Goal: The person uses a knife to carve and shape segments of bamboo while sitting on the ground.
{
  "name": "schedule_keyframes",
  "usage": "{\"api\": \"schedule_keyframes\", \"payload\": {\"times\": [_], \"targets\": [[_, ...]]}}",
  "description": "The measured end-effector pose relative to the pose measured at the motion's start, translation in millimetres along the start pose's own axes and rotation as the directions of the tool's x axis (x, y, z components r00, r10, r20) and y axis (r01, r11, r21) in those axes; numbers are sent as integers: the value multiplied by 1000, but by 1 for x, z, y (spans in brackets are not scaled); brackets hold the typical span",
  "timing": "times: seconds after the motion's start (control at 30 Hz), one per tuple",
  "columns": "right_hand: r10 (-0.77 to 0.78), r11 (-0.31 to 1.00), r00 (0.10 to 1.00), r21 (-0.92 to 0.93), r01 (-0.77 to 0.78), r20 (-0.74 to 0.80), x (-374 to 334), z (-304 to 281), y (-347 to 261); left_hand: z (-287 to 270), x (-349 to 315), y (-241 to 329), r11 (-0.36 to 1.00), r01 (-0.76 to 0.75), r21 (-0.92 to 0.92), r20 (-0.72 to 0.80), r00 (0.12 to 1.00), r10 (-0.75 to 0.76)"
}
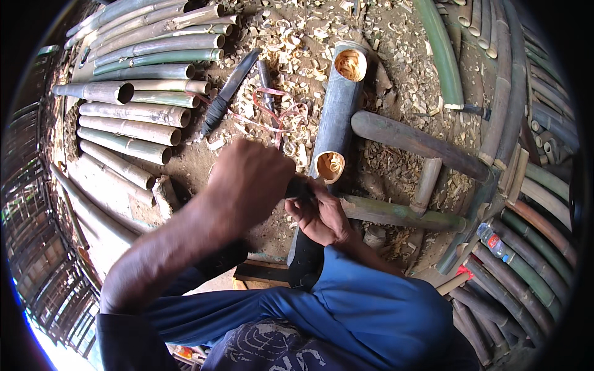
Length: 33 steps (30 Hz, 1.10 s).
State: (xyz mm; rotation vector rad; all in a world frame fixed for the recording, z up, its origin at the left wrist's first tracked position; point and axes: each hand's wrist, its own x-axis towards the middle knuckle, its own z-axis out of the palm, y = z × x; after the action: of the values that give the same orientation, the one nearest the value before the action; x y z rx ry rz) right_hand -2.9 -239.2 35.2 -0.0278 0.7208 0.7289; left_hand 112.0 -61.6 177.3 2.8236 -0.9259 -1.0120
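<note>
My left hand (250, 176) is closed in a fist, back of the hand up, slightly blurred, its fingers mostly hidden. Against it lies a small dark object (298, 187) whose kind I cannot make out. My right hand (325, 216), palm turned up, has its fingers curled about that object's right side. Just beyond the hands slants a thick grey bamboo pole (334, 117) with two openings cut in its upper side, pale curled shavings inside. Farther off on the ground lie a knife (232, 89) with a dark wrapped handle and a narrow dark tool (266, 83).
Cut bamboo poles (133, 114) lie stacked at the left, and more bamboo (526, 266) at the right. A bamboo frame (427, 142) adjoins the pole. Pale shavings (291, 37) cover the ground around a pink strip (278, 117). A plastic bottle (493, 241) rests on the right stack.
</note>
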Motion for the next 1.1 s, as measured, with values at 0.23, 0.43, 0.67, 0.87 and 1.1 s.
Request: {"api": "schedule_keyframes", "payload": {"times": [0.23,0.43,0.67,0.87,1.1], "targets": [[-18,958,968,-280,-55,-251,4,27,-8,68,20,-62,796,224,-563,453,889,70],[-74,446,888,-811,-379,-455,-22,1,-62,172,-26,122,392,473,-789,317,860,-400],[-62,747,958,-649,-141,-280,-31,-1,-43,114,-28,80,786,374,-492,279,923,-264],[38,999,998,-3,-38,59,-13,-6,9,3,-6,6,992,-35,-120,120,992,50],[-31,931,984,-363,-36,-177,-16,3,-13,64,-4,-13,737,345,-582,514,858,4]]}}
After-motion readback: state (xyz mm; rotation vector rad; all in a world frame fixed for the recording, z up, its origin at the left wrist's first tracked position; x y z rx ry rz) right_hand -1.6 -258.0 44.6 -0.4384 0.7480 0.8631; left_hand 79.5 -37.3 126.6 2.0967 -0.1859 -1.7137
